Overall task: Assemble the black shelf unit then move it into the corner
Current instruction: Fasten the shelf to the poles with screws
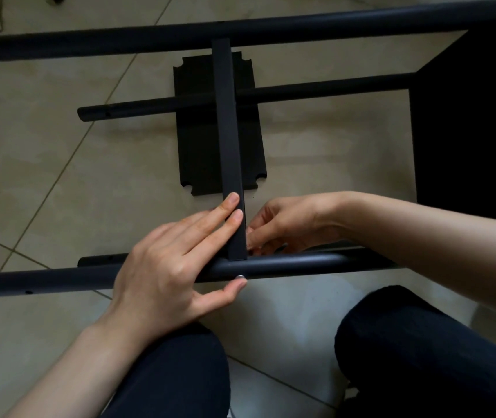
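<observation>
Frame [466, 122] on its side on floor [44, 152]: left hand [168, 267] steadies crossbar [228, 146] on near tube [301, 265], thumb at bolt [240, 276], likely seating it; right hand [289, 224] pinches something unclear behind the joint.

Left hand [165, 267] fingers extended; right hand [285, 224] fingers curled.

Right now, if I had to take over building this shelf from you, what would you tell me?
Left hand: fingers lie straight along the black crossbar, and the thumb presses a silver screw into the near tube.
Right hand: fingers curled at the crossbar's near end, behind the tube; I cannot tell what they hold.
The crossbar runs from the near tube to the far tube. One shelf panel lies loose on the floor.
Done: one end panel is attached to the tubes.
Left: tighten this joint, fit the loose panel, move the unit into the corner.
</observation>
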A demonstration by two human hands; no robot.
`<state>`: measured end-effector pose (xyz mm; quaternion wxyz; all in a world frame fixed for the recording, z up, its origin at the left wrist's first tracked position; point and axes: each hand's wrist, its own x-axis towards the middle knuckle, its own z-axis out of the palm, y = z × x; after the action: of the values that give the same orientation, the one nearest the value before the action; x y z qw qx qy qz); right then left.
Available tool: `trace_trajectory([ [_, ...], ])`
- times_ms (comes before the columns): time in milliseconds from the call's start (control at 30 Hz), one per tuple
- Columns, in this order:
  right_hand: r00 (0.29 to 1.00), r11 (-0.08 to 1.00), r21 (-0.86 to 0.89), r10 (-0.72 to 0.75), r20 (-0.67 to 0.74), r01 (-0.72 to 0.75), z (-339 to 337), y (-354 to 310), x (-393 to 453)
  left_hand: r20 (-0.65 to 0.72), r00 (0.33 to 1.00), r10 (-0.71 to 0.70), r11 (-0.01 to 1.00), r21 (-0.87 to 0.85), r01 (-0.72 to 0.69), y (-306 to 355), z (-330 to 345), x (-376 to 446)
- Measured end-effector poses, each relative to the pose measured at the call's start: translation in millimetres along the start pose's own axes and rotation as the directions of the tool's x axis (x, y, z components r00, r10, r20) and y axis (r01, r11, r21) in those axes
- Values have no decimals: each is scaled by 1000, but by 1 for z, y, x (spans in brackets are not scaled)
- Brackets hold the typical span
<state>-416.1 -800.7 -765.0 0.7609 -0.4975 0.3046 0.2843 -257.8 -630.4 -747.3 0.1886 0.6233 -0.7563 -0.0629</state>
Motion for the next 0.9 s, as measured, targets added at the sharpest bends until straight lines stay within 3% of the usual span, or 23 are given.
trace_trajectory([
  [900, 999, 998, 57, -14, 34, 12, 0, -2, 3, 0, 1000, 1, 1000, 4, -1, 2, -2, 2],
])
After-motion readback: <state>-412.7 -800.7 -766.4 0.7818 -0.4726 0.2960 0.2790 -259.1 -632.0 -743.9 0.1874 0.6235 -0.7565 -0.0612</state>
